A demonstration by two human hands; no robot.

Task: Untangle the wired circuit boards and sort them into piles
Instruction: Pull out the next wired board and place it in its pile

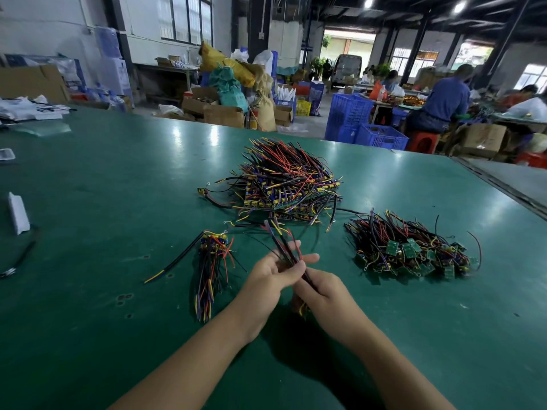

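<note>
A big tangled heap of wired circuit boards [288,182] lies mid-table, red, black, yellow and purple wires sticking out. A smaller pile with green boards showing [414,250] sits to its right. A neat small bundle [211,261] lies left of my hands, wires pointing toward me. My left hand [273,276] and my right hand [321,288] meet above the table and both grip one bunch of wires [285,247] that fans up and away from my fingers. Its boards are hidden under my right hand.
The green table [118,179] carries a loose black-and-yellow cable [174,261] left of the small bundle and a white plastic piece [17,213] at the far left. Blue crates [364,125] and seated people [444,99] are beyond the far edge.
</note>
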